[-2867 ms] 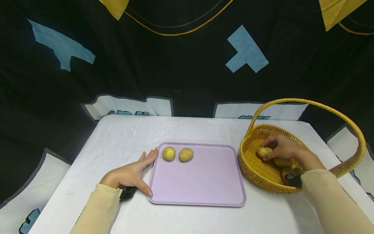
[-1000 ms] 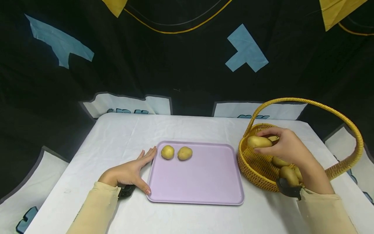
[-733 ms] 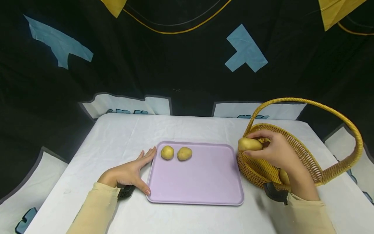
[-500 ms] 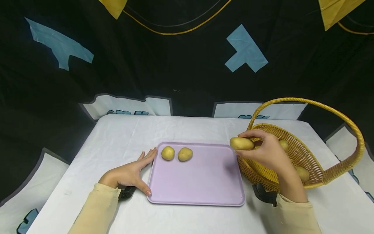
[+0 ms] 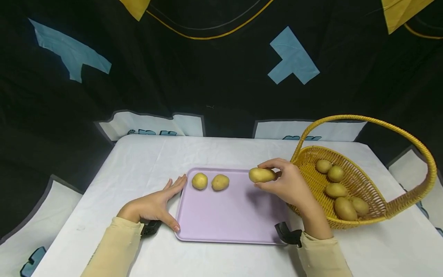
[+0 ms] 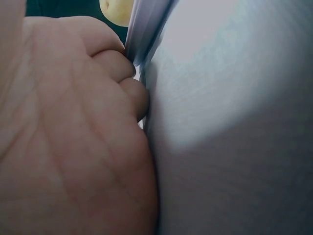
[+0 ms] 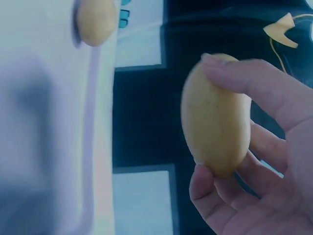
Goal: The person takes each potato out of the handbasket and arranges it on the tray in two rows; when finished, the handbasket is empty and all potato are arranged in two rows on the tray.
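Since the last frame my right hand [image 5: 288, 184] has carried the held potato [image 5: 261, 175] left, from the tray's far right corner to farther in over the tray [image 5: 228, 221]. The two tray potatoes [image 5: 220, 182] and my left hand [image 5: 155, 206] look unmoved.

Right: thumb and fingers curled round the potato's sides, spread only as wide as it is. The grip is toward its right end, leaving the left end sticking out, probably so it can go down without fingers in the way. It's off the surface; the shadow [image 5: 257, 197] falls on the tray below.

Left: nothing grasped, thumb and fingers spread wide along the tray's left edge, likely steadying it against sliding on the counter [image 5: 214, 259].

Tray potatoes sit side by side at the far left, a small gap between, which reads as a row started from that corner. Basket [image 5: 365, 182] on the right, five more potatoes [image 5: 336, 190] loose inside, within easy right-hand reach.
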`<control>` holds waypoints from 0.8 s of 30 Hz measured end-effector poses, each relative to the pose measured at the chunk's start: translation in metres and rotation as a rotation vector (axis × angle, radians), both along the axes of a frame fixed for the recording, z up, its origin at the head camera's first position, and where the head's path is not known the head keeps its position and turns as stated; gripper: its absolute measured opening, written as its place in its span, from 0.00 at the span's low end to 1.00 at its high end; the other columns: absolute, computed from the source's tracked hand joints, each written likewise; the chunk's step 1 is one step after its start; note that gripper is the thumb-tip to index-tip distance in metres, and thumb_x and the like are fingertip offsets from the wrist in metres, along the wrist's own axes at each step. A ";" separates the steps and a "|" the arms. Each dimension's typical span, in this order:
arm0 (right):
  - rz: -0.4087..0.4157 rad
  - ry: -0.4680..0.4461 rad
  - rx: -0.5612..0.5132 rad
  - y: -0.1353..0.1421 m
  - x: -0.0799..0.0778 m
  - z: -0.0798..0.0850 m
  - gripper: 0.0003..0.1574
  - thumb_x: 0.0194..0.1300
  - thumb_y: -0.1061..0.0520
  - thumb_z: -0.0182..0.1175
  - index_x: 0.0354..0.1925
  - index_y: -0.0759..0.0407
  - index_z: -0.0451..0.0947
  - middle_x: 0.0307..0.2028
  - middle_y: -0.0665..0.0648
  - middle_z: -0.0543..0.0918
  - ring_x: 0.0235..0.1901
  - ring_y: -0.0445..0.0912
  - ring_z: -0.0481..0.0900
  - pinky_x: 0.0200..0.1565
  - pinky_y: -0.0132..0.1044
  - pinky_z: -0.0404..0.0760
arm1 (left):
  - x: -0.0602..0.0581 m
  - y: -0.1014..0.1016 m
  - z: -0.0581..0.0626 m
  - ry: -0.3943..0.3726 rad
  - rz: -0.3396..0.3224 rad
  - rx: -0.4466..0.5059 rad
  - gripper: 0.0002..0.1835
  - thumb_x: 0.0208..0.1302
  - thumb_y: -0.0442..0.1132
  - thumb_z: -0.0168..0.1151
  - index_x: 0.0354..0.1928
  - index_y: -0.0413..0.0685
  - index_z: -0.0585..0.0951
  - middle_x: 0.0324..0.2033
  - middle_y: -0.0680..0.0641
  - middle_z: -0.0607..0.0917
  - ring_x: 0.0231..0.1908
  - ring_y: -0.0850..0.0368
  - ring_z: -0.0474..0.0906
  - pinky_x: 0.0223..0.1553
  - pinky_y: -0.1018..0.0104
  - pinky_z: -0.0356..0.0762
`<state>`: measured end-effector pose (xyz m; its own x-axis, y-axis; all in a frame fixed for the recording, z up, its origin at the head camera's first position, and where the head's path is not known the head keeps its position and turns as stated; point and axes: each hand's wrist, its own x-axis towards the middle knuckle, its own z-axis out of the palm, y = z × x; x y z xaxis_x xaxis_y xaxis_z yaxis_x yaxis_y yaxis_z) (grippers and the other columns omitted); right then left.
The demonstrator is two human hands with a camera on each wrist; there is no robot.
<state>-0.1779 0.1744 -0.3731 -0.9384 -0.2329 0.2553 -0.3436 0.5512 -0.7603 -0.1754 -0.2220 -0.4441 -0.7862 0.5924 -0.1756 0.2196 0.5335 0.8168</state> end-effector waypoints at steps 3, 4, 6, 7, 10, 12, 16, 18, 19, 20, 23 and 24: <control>0.017 0.012 0.011 -0.006 -0.003 -0.008 0.26 0.46 0.59 0.82 0.45 0.59 0.87 0.45 0.54 0.85 0.44 0.47 0.79 0.44 0.44 0.80 | 0.000 0.000 -0.001 0.003 0.003 -0.011 0.78 0.32 0.47 0.89 0.81 0.45 0.42 0.79 0.39 0.37 0.74 0.33 0.20 0.67 0.29 0.25; 0.025 0.009 0.017 -0.008 -0.003 -0.010 0.26 0.46 0.59 0.82 0.45 0.59 0.87 0.45 0.54 0.85 0.44 0.47 0.79 0.44 0.44 0.80 | 0.000 0.000 -0.001 0.002 0.002 -0.016 0.78 0.32 0.48 0.88 0.81 0.46 0.42 0.79 0.40 0.37 0.74 0.33 0.20 0.68 0.30 0.25; 0.040 0.000 0.034 -0.012 -0.005 -0.014 0.26 0.46 0.59 0.82 0.46 0.59 0.87 0.45 0.53 0.85 0.44 0.47 0.79 0.44 0.44 0.80 | 0.000 0.000 -0.001 0.006 0.000 -0.024 0.78 0.32 0.49 0.88 0.81 0.46 0.42 0.79 0.40 0.37 0.74 0.33 0.20 0.68 0.30 0.26; 0.045 -0.002 0.042 -0.015 -0.005 -0.016 0.27 0.46 0.58 0.83 0.46 0.59 0.87 0.45 0.53 0.85 0.44 0.47 0.79 0.45 0.44 0.81 | 0.000 0.000 -0.001 0.008 -0.001 -0.025 0.78 0.32 0.49 0.88 0.81 0.46 0.42 0.79 0.40 0.37 0.74 0.33 0.21 0.68 0.30 0.26; 0.057 -0.017 0.059 -0.020 -0.007 -0.023 0.28 0.46 0.57 0.83 0.47 0.59 0.86 0.46 0.54 0.85 0.44 0.47 0.80 0.45 0.43 0.81 | 0.000 0.000 0.000 0.011 0.004 -0.025 0.79 0.31 0.49 0.88 0.81 0.45 0.42 0.79 0.40 0.37 0.74 0.33 0.21 0.68 0.30 0.26; 0.061 -0.033 0.069 -0.022 -0.008 -0.027 0.29 0.46 0.57 0.82 0.48 0.60 0.86 0.47 0.55 0.85 0.45 0.47 0.80 0.46 0.44 0.81 | -0.001 0.001 -0.001 0.006 0.005 -0.028 0.79 0.31 0.49 0.88 0.81 0.46 0.42 0.79 0.40 0.37 0.74 0.33 0.20 0.68 0.30 0.26; 0.068 -0.056 0.098 -0.029 -0.010 -0.037 0.30 0.46 0.57 0.82 0.49 0.60 0.86 0.48 0.56 0.85 0.48 0.49 0.80 0.51 0.46 0.80 | 0.000 -0.001 0.000 -0.002 0.007 -0.030 0.79 0.32 0.49 0.88 0.81 0.45 0.41 0.79 0.40 0.36 0.74 0.33 0.20 0.68 0.30 0.25; 0.057 -0.051 0.124 -0.031 -0.011 -0.042 0.30 0.46 0.56 0.82 0.49 0.61 0.86 0.48 0.57 0.86 0.49 0.50 0.81 0.53 0.47 0.78 | 0.000 -0.001 -0.001 -0.001 0.003 -0.027 0.79 0.32 0.50 0.88 0.81 0.46 0.41 0.79 0.40 0.36 0.74 0.33 0.20 0.68 0.30 0.25; 0.058 -0.047 0.140 -0.031 -0.012 -0.044 0.30 0.47 0.57 0.82 0.49 0.62 0.85 0.48 0.58 0.86 0.49 0.51 0.81 0.54 0.48 0.78 | 0.000 -0.001 -0.001 0.002 0.000 -0.022 0.79 0.32 0.50 0.88 0.81 0.45 0.41 0.79 0.40 0.36 0.74 0.33 0.20 0.68 0.30 0.25; 0.059 -0.047 0.155 -0.031 -0.012 -0.047 0.29 0.48 0.57 0.81 0.50 0.63 0.85 0.48 0.58 0.86 0.50 0.52 0.81 0.55 0.49 0.78 | 0.000 -0.001 -0.001 0.000 0.000 -0.021 0.79 0.32 0.50 0.88 0.81 0.46 0.41 0.79 0.40 0.36 0.74 0.33 0.20 0.68 0.30 0.25; 0.063 -0.064 0.183 -0.032 -0.013 -0.052 0.26 0.53 0.60 0.78 0.51 0.64 0.84 0.49 0.60 0.86 0.51 0.53 0.81 0.55 0.50 0.78 | -0.001 -0.001 -0.002 0.011 -0.002 -0.021 0.79 0.32 0.50 0.88 0.81 0.45 0.42 0.79 0.40 0.37 0.74 0.33 0.20 0.68 0.30 0.26; 0.069 -0.073 0.182 -0.031 -0.013 -0.054 0.25 0.54 0.61 0.77 0.51 0.65 0.84 0.49 0.61 0.85 0.51 0.54 0.81 0.55 0.50 0.78 | -0.001 0.000 -0.001 0.013 -0.002 -0.023 0.79 0.32 0.50 0.88 0.81 0.45 0.42 0.79 0.40 0.37 0.74 0.33 0.20 0.68 0.30 0.26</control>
